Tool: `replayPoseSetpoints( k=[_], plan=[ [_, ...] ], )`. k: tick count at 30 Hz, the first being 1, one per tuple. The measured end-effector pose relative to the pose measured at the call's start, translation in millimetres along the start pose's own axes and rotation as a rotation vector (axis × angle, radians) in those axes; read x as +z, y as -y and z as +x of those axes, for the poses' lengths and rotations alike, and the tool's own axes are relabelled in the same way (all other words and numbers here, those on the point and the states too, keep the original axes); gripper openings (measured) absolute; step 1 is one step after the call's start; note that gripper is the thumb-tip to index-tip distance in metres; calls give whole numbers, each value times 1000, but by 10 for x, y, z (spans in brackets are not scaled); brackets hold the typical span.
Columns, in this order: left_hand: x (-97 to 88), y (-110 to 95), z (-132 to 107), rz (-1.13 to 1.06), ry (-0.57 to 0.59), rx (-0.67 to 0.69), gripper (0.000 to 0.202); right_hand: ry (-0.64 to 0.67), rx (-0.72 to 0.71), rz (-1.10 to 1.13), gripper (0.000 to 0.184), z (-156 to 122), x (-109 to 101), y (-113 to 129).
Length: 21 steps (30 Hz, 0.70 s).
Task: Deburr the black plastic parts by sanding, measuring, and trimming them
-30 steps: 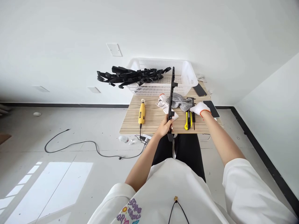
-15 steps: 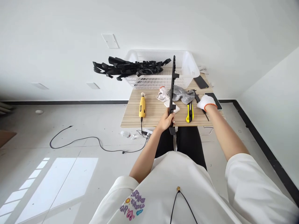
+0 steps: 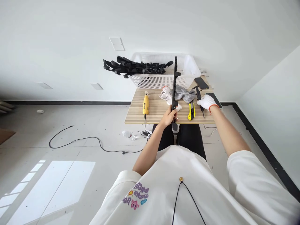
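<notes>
Simply a long black strip (image 3: 174, 89), knobbly-edged — left hand (image 3: 168, 117) tight round it, right hand (image 3: 206, 102) gloved, grip unclear.

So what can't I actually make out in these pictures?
In the head view:
Right hand: its glove hides whether the fingers grip the caliper.
White flat thing: partly covered by the black strip.
Nearer phone: partly hidden by the right hand.
Yellow tool: its label is too small to read.
</notes>
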<state>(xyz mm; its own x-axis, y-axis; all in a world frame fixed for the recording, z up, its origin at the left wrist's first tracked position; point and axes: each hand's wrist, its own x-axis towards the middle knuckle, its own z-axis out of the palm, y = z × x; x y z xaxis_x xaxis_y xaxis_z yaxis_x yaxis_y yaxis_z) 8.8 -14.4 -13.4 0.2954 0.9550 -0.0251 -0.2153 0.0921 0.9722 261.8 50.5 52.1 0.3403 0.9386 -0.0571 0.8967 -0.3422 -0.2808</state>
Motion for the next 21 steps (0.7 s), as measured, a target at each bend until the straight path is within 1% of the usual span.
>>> replayPoseSetpoints(
  k=[2, 4, 6, 8, 9, 11, 13, 15, 17, 18, 19, 21],
  plan=[
    [4, 0, 12, -10, -14, 10, 15, -34, 25, 40, 41, -61, 13, -41],
    [6, 19, 30, -16, -35, 17, 14, -95, 69, 167, 39, -157, 30, -69],
    [8, 53, 46, -17, -58, 15, 14, -177, 103, 408, 34, -288, 58, -41],
    [10, 84, 52, 19, -81, 9, 18, -237, 89, 720, 30, -426, 97, 71],
    [11, 92, 50, 52, -88, 9, 21, -244, 67, 891, 27, -485, 118, 154],
    [13, 94, 38, 120, -84, 16, 25, -173, -13, 1203, 26, -568, 158, 333],
    [11, 84, 26, 161, -59, 25, 26, -172, -50, 1450, 27, -609, 187, 471],
    [5, 81, 24, 156, -30, 30, 26, -170, -23, 1579, 26, -633, 206, 526],
    [-4, 97, 39, 122, -10, 45, 28, -192, 4, 1603, 24, -672, 217, 509],
    [-10, 111, 52, 100, 0, 58, 29, -256, -5, 1597, 23, -700, 219, 487],
    [-15, 127, 67, 83, 11, 72, 31, -375, -33, 1583, 22, -732, 217, 466],
    [-26, 156, 93, 71, 35, 91, 33, -692, -125, 1534, 22, -796, 189, 443]
  ],
)
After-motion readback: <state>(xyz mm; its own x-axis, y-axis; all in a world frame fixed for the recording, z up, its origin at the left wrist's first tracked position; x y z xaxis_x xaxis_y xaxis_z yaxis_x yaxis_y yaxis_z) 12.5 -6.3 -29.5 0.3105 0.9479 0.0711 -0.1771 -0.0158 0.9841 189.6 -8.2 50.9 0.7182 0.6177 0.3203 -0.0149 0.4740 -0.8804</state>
